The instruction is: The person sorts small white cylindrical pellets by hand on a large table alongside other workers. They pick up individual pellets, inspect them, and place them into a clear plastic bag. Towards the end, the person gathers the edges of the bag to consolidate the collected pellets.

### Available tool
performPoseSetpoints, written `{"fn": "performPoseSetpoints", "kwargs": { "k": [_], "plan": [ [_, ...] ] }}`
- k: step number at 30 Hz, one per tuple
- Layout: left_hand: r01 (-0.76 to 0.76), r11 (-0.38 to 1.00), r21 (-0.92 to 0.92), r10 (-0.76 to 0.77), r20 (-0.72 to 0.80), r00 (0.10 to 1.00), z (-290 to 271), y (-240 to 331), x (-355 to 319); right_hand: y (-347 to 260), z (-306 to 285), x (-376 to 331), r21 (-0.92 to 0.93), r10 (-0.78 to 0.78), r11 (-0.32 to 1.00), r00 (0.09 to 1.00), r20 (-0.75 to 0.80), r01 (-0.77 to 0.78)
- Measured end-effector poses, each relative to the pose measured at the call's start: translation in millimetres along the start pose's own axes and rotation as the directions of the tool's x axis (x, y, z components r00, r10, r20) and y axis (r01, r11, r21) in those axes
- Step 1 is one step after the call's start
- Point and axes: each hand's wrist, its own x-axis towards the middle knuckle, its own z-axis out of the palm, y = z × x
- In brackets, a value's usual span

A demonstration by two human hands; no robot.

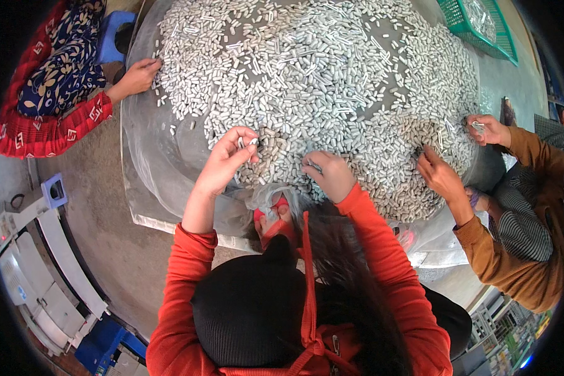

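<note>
A huge heap of small white tube-shaped pieces (319,69) covers a grey round table (150,156). My left hand (225,161), in a red-orange sleeve, is lifted at the heap's near edge and pinches a few white pieces (249,141) between thumb and fingertips. To its right, my right hand (331,174) lies knuckles up on the heap, its fingers curled around some pieces. Between my forearms, at the table's edge, lies a clear plastic bag (271,202) with something red inside.
A person in a red patterned sleeve reaches a hand (138,74) into the heap at the left. A person in brown sleeves works with both hands (490,129) (438,174) at the right. A green basket (473,28) stands at the far right, a white machine (41,276) at the lower left.
</note>
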Motion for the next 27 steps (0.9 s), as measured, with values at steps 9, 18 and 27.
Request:
{"fn": "performPoseSetpoints", "kwargs": {
  "k": [9,18,27],
  "plan": [
    [0.066,0.958,-0.281,-0.082,-0.048,0.995,-7.7,4.3,6.8,-1.3,7.0,-2.1,-0.273,0.012,0.961,0.996,-0.086,-0.035],
    [-0.328,0.327,0.886,0.265,0.247,0.932,-2.5,9.6,82.3,-6.0,-2.3,10.1,0.517,0.238,0.821,0.969,0.074,-0.241],
    [-0.294,0.859,0.419,0.395,-0.178,0.901,-17.2,-18.1,72.3,-9.7,-36.0,23.8,0.974,0.252,-0.035,0.941,0.227,-0.225]
  ]
}}
